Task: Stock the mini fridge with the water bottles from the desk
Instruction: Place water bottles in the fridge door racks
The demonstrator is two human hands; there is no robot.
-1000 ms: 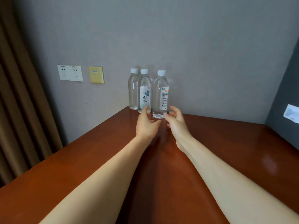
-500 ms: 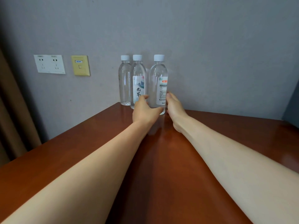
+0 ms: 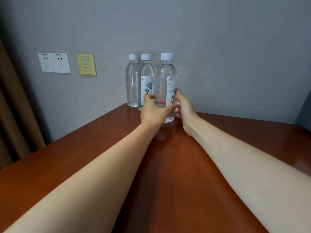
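Three clear water bottles with white caps stand upright at the far edge of the red-brown desk (image 3: 84, 162), against the grey wall. The nearest bottle (image 3: 165, 76) is on the right, and both my hands are round its lower half. My left hand (image 3: 154, 111) curls round it from the left, thumb across the front. My right hand (image 3: 182, 108) grips it from the right, over its label. The middle bottle (image 3: 146, 76) and the left bottle (image 3: 133, 81) stand just behind, untouched. No fridge is in view.
Two white wall sockets (image 3: 54, 62) and a yellow wall plate (image 3: 86, 64) sit on the wall left of the bottles. A brown curtain (image 3: 11, 115) hangs at the far left. A dark panel (image 3: 305, 111) edges the right side.
Both hands have closed in from either side onto the right bottle. That bottle has turned, so another side of its label faces me. The view has moved closer.
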